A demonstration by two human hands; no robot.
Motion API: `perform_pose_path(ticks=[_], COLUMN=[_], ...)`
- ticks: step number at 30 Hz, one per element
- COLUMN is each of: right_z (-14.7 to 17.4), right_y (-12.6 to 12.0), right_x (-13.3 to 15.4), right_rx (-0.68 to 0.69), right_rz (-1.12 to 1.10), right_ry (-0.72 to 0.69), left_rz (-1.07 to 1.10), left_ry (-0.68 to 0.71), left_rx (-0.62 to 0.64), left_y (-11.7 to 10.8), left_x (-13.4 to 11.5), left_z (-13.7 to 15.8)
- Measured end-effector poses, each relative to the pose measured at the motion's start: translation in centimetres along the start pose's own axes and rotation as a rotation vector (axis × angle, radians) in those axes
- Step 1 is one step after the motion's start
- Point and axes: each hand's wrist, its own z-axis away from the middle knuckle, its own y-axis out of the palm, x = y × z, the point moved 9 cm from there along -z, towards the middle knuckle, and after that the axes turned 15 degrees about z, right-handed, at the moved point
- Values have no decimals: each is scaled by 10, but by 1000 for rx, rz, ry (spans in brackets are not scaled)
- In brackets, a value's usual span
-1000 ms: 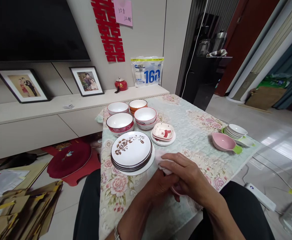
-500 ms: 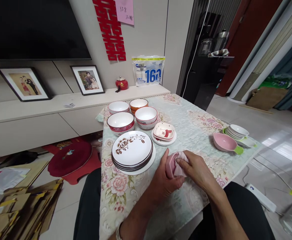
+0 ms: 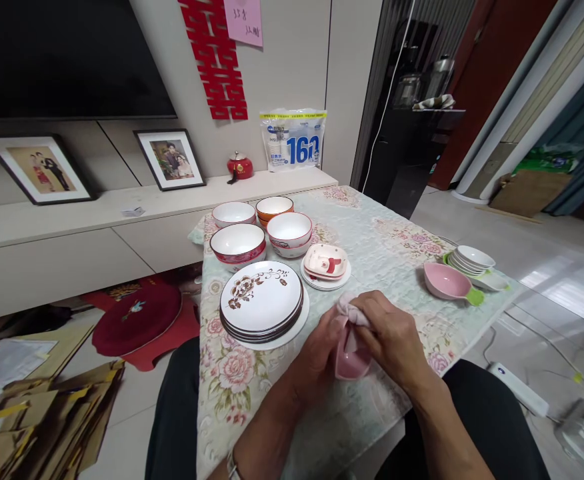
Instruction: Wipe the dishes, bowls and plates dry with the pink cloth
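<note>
A small pink bowl (image 3: 355,363) is tilted toward me above the near part of the table, and my left hand (image 3: 319,350) grips its left side. My right hand (image 3: 389,333) clutches a pale pink cloth (image 3: 349,310), pressed over the bowl's far rim with a fold hanging inside. Left of the hands is a stack of dark-rimmed plates (image 3: 262,297) with a brown flower pattern. Beyond the hands, small square dishes (image 3: 326,260) with a red figure rest on round white plates (image 3: 327,285).
Stacked bowls (image 3: 239,241) stand at the table's far left. To the right sit a pink leaf-shaped bowl (image 3: 447,281) with a green handle and a stack of small white dishes (image 3: 475,259). A red stool (image 3: 139,320) and flattened cardboard (image 3: 47,427) are on the floor at left.
The pink bowl has been turned so its hollow faces me. My right hand has moved the cloth from inside the bowl up to its far rim.
</note>
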Motion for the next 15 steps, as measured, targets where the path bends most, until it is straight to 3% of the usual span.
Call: perform_pose_path(ticks=[2,4,10,15], right_z=[0,-1,-4,-4], right_y=[-3,-1,7,12], right_x=[10,13,0,-17], right_rx=[-17,-4,36,75], right_rz=[32,29,-172,-331], right_ry=[-57,-67,30,126], left_rz=[-65,-129,-221,-212], left_ry=[-175,-240,-107,-78], left_rx=[28,14,-83,-73], left_y=[2,-1,-14,-15], left_x=[14,21,18,16], left_z=[2,3,-1,-1])
